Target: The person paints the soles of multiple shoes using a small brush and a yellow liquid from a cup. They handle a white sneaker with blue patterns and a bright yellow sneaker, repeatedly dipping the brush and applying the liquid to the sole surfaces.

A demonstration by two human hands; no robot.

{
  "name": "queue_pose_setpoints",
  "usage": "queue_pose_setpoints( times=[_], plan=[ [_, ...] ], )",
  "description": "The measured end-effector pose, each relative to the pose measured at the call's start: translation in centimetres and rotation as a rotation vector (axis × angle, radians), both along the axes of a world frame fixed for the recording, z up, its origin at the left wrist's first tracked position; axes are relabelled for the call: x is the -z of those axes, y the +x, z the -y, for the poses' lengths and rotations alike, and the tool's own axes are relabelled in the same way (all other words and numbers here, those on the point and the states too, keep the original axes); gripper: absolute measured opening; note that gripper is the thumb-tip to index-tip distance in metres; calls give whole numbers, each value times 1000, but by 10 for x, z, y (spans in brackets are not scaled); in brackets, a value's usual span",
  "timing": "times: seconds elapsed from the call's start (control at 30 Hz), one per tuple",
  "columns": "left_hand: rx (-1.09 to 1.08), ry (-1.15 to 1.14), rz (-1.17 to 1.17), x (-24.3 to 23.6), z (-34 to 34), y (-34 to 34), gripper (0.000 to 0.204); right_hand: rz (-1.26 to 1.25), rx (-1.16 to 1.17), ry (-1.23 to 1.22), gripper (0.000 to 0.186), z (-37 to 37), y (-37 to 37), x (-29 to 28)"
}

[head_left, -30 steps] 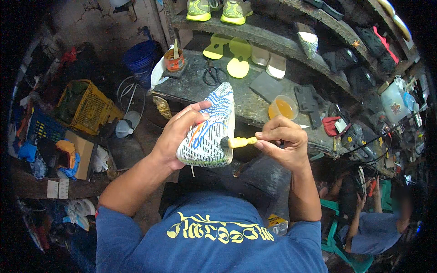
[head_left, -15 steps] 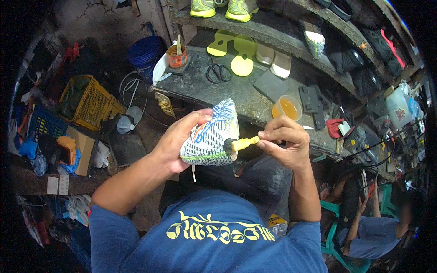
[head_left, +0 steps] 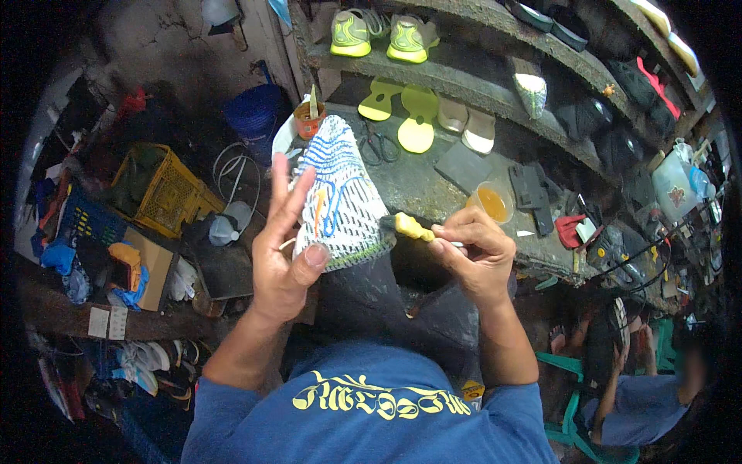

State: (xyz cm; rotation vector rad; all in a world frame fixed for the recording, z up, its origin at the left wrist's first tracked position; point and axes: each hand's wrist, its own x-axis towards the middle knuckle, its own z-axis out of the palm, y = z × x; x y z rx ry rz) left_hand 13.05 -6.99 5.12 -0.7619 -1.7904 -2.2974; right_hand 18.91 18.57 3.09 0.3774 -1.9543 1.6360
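A white knit shoe (head_left: 340,193) with blue, orange and dark markings stands tilted upward in the middle. My left hand (head_left: 282,251) supports it from the left, fingers partly straightened, thumb near its lower end. My right hand (head_left: 479,251) pinches a brush with a lumpy yellow handle (head_left: 413,229); its dark bristles are at the shoe's right edge. Behind these, a dark worn bench (head_left: 410,178) holds scissors (head_left: 379,147), a tub of amber liquid (head_left: 491,203) and an orange can (head_left: 309,124).
Shelves (head_left: 464,66) of shoes and lime insoles (head_left: 417,120) line the back. On the left are a yellow crate (head_left: 158,189), blue bucket (head_left: 247,116) and cardboard (head_left: 151,271). Cables and clutter crowd the right. Another person (head_left: 641,402) is at lower right, by green chairs (head_left: 568,410).
The shoe has swung up and left, showing more of its length. My left fingers have loosened and straightened along it. The brush in my right hand stays near its right edge.
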Motion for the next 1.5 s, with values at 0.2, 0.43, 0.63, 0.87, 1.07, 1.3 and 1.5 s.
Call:
queue_pose_setpoints(
  times=[0.2, 0.43, 0.63, 0.87, 1.07, 1.3, 1.5],
  plan=[
    [192, -31, -116, 14, -2, 6, 127, 43, 0, -8, 18, 10, 4, -3],
    [42, -199, -336, 28, 10, 1, 95, 52, 43, 52, 19, 4, 19, -8],
    [27, -220, -423, 27, 7, 8, 89, 32, 79, 117, 22, -3, 22, -10],
    [-40, -274, -470, 29, 10, 6, 84, 18, 84, 143, 22, -7, 28, -17],
    [-44, -324, -527, 25, 12, 10, 81, 44, 92, 205, 22, -10, 29, -22],
    [24, -352, -527, 21, 16, 10, 80, 51, 69, 255, 22, -6, 30, -24],
    [-44, -465, -472, 11, 16, 15, 83, 1, 100, 365, 21, -8, 31, -28]
  ],
)
